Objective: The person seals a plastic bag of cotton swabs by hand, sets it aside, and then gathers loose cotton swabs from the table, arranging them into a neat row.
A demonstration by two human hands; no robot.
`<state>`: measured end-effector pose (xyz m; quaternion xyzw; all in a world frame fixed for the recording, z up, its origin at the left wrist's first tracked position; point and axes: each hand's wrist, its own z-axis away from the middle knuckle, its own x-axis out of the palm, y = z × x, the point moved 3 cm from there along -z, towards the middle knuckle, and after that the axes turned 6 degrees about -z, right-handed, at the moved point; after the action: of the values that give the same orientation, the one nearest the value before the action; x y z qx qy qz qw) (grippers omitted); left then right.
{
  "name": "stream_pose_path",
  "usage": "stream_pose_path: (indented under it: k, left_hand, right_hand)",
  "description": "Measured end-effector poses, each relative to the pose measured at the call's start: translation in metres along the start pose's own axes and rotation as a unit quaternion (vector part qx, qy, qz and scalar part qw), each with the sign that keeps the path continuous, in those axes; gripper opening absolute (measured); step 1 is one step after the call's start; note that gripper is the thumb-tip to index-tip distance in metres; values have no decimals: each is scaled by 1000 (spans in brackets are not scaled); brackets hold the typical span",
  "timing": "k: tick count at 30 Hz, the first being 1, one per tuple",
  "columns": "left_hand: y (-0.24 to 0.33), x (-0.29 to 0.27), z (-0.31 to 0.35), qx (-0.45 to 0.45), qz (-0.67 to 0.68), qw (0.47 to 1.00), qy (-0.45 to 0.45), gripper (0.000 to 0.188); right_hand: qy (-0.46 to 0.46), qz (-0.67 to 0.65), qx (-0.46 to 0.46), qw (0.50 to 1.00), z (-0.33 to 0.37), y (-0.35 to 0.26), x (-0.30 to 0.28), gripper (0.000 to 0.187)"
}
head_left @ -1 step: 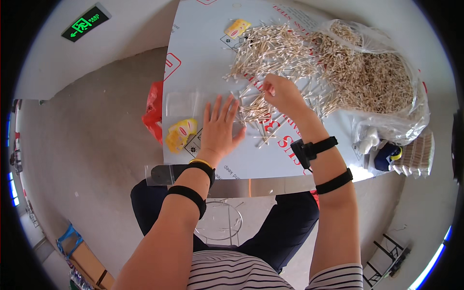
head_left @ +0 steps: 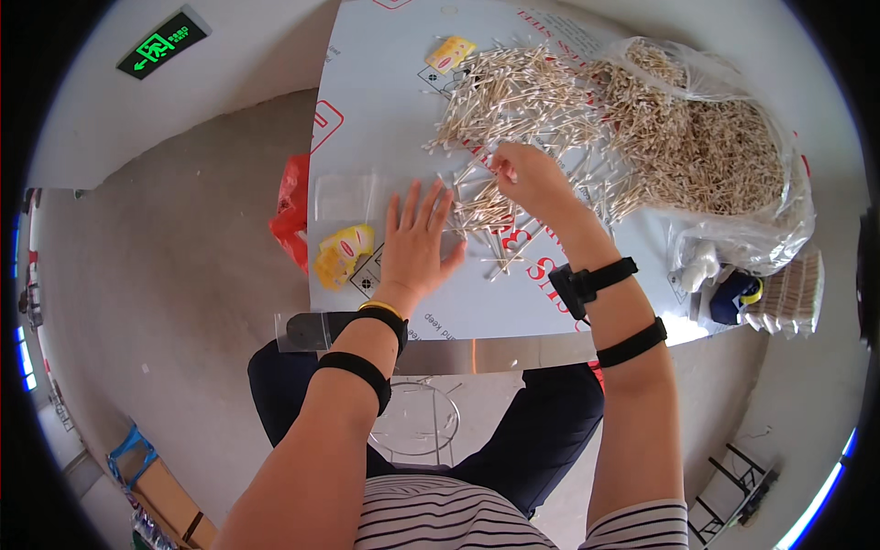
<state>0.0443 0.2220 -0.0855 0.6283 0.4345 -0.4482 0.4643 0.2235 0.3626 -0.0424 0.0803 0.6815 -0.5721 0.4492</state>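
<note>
My left hand (head_left: 414, 240) lies flat on the table with its fingers spread, holding nothing. Just right of its fingertips is a small loose group of cotton swabs (head_left: 484, 213). Over that group's far right side hovers my right hand (head_left: 532, 179), fingers curled together in a pinch; whatever is between them is hidden. Beyond it spreads a larger heap of cotton swabs (head_left: 518, 96). At the far right a clear plastic bag (head_left: 683, 227) bulges with many more cotton swabs.
Yellow printed cards (head_left: 344, 257) and a clear flat sleeve (head_left: 346, 197) lie left of my left hand. Another yellow card (head_left: 450, 54) sits at the far edge of the heap. A stack of brown-and-white packs (head_left: 790, 293) stands at the right edge. A red bag (head_left: 293, 211) hangs at the left edge.
My right hand and forearm have shifted very slightly to the left. My left hand stays in place, and the swabs look the same.
</note>
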Motion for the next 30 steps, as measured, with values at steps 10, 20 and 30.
stream_pose_path:
  k: [10, 20, 30]
  left_hand:
    - [-1, 7, 1, -4, 20, 1000, 1, 74]
    - [1, 4, 0, -5, 14, 1000, 0, 74]
    - [2, 5, -1, -3, -7, 1000, -7, 74]
  right_hand:
    - [-33, 163, -209, 964, -32, -10, 31, 9]
    - [-10, 424, -219, 879, -17, -21, 9, 11]
    - [98, 84, 181, 975, 57, 27, -47, 17]
